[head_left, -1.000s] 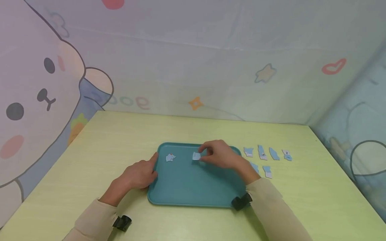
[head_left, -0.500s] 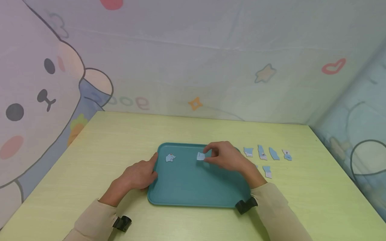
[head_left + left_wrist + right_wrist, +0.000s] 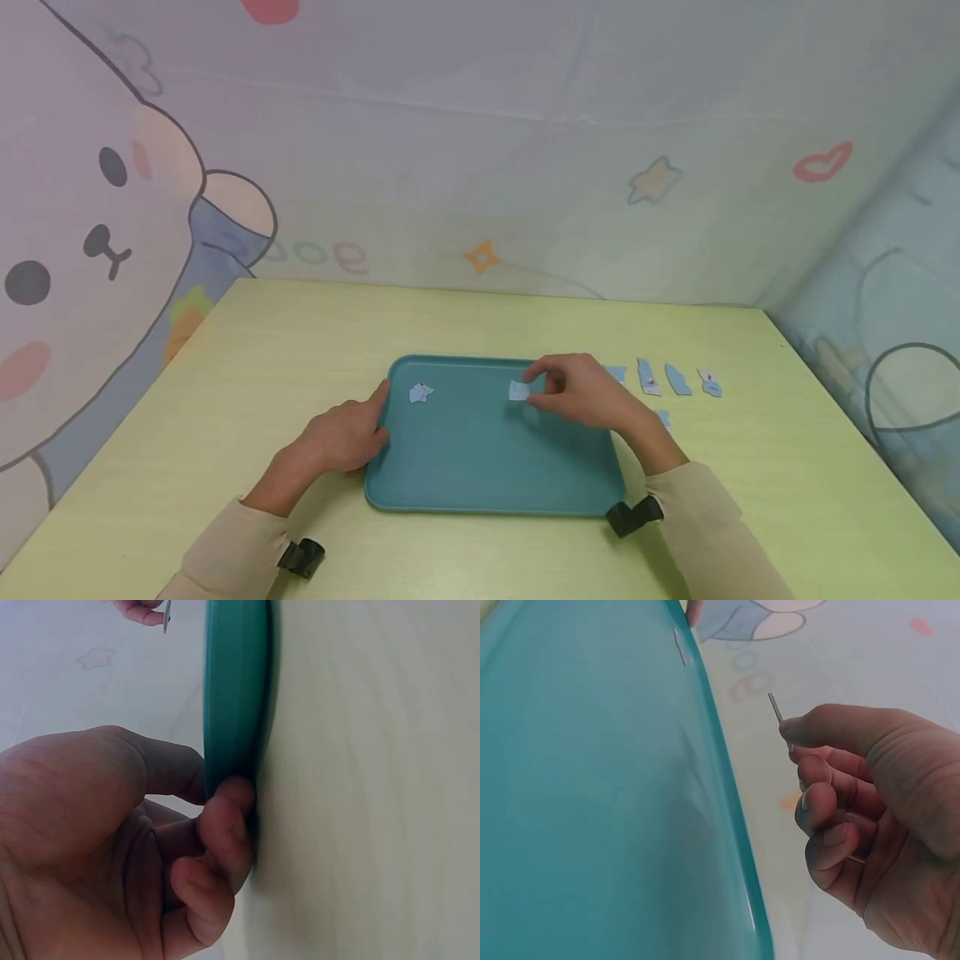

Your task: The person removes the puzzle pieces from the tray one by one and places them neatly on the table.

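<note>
My right hand (image 3: 585, 396) pinches a small pale-blue puzzle piece (image 3: 518, 391) between thumb and fingertips, over the upper right part of the teal tray (image 3: 480, 475). Seen from the right wrist, the piece (image 3: 776, 709) shows edge-on, raised above the tray, the other fingers curled beneath. My left hand (image 3: 341, 435) holds the tray's left edge; in the left wrist view the thumb lies against one side of the rim (image 3: 236, 682) and the curled fingers press at its underside. Another light-blue puzzle piece (image 3: 420, 392) with a small red mark lies flat near the tray's upper left corner.
On the pale yellow table (image 3: 300, 333), right of the tray, lie several loose puzzle pieces (image 3: 678, 380), some partly hidden by my right hand and forearm. A printed cartoon cloth (image 3: 420, 167) hangs behind the table.
My right hand has drifted to the right over the tray, carrying the pinched puzzle piece, and now covers more of the loose pieces. My left hand stays at the tray's edge.
</note>
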`<state>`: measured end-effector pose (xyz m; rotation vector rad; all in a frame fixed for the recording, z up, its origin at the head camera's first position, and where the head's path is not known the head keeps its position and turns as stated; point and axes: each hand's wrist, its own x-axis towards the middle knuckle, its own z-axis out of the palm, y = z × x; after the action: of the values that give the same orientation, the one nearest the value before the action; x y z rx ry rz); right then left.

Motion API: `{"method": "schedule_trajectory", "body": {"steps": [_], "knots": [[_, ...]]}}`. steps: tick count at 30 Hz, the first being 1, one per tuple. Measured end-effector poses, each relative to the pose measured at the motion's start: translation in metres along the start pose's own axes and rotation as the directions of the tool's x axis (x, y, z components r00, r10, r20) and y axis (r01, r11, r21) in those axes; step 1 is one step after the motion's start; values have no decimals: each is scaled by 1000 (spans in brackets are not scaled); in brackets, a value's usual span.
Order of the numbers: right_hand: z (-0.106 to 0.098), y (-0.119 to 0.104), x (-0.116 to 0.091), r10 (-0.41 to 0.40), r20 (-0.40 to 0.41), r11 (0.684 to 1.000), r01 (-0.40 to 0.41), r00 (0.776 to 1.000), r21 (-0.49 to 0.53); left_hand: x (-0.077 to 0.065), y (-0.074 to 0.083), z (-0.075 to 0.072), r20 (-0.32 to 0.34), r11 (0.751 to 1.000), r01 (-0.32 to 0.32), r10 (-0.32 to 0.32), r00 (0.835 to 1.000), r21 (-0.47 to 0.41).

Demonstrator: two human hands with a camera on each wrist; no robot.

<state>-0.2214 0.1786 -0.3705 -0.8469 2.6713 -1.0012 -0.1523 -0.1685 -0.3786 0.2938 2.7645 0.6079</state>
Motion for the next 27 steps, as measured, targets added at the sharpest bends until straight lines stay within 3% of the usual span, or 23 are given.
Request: {"method": "schedule_trajectory", "body": {"steps": [18, 27], "knots": [[-24, 13, -21, 61, -53, 996, -58, 997, 63, -1, 1, 0, 0, 1000, 0, 0, 1000, -8], [-37, 31, -41, 103, -81, 994, -99, 991, 52, -1, -1, 1, -2, 1000, -4, 4, 1000, -10]]}}
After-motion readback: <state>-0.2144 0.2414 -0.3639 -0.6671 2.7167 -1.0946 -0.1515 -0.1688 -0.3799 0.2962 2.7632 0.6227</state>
